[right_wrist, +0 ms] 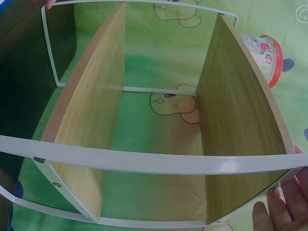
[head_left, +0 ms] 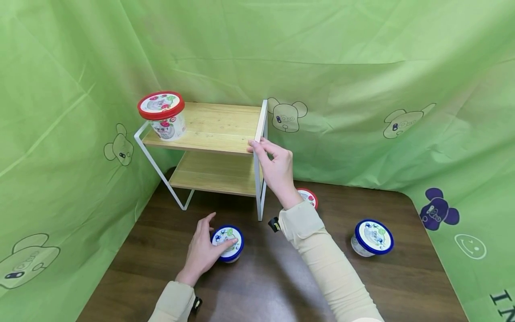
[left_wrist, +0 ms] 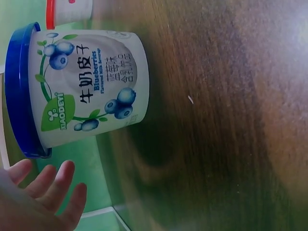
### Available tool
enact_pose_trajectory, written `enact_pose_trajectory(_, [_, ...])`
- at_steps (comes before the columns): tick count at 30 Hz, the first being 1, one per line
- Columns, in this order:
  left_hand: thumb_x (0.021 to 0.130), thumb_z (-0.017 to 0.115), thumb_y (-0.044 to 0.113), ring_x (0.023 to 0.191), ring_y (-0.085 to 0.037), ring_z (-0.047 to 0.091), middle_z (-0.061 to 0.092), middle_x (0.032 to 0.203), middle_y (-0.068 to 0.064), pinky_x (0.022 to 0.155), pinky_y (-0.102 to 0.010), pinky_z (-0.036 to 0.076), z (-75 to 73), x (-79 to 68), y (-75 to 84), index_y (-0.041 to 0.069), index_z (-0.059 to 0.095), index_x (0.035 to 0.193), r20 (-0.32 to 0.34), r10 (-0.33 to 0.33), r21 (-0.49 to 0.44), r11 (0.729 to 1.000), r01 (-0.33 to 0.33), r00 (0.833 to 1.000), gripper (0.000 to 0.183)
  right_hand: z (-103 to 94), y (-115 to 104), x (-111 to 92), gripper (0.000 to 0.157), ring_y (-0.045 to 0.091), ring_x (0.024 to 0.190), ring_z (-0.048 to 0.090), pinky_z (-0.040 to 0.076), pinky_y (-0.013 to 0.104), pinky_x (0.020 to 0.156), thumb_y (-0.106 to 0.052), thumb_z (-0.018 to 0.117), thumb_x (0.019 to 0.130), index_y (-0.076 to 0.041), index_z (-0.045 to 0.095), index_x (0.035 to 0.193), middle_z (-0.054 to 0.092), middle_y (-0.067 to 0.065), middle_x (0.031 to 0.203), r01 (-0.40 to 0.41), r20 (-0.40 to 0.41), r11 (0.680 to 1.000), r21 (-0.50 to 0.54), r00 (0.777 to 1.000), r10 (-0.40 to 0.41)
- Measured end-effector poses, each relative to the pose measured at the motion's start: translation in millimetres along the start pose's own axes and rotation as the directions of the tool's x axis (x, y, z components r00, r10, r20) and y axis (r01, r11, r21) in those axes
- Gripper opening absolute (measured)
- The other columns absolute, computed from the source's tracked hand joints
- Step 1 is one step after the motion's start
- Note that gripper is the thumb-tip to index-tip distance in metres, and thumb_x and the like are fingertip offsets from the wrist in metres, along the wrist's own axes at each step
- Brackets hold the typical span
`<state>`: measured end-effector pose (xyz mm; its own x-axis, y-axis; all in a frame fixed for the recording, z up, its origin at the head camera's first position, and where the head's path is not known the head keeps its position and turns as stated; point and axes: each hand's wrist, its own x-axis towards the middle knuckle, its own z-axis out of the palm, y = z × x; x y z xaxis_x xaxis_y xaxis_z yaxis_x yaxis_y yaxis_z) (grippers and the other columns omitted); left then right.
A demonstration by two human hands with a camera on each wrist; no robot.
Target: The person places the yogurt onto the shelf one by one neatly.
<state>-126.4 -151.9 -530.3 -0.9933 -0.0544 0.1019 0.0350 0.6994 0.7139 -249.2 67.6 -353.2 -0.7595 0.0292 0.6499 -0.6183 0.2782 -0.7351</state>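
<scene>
My left hand is beside a small blue-lidded tub on the table, its thumb reaching over the lid in the head view. In the left wrist view the tub shows a blueberry label, and the left fingers spread near the lid's rim, apart from it. At the upper right front corner of a two-tier wooden shelf with a white frame, my right hand pinches the edge. Its fingers show behind the frame corner in the right wrist view.
A red-lidded tub stands on the top board's left end. Behind the right forearm, another red lid is partly hidden. A second blue-lidded tub sits on the table's right side. Green cloth hangs around the table.
</scene>
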Motion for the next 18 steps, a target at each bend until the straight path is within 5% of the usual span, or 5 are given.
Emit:
enact_pose_trajectory(9, [0.061, 0.08, 0.08, 0.115, -0.032, 0.059, 0.051, 0.142, -0.007, 0.088, -0.06, 0.051, 2.6, -3.9, 3.2, 0.022, 0.041, 0.151, 0.048, 0.016, 0.098, 0.995, -0.021, 0.999, 0.115, -0.1, -0.6, -0.3, 0.027, 0.011, 0.12, 0.062, 0.044, 0.027, 0.105, -0.028, 0.065, 0.103, -0.009, 0.083, 0.093, 0.076, 0.001, 0.107, -0.001, -0.001, 1.0, 0.002, 1.0, 0.001])
enact_pose_trajectory(18, [0.053, 0.089, 0.074, 0.109, -0.028, 0.061, 0.057, 0.134, -0.006, 0.084, -0.057, 0.052, 7.6, -7.0, 1.1, 0.019, 0.045, 0.148, 0.064, 0.059, 0.177, 0.982, -0.069, 0.996, 0.118, 0.4, 0.9, 0.2, 0.028, 0.012, 0.119, 0.063, 0.045, 0.028, 0.104, -0.029, 0.065, 0.102, -0.009, 0.083, 0.092, 0.075, 0.001, 0.108, 0.001, -0.01, 1.0, 0.003, 1.0, -0.001])
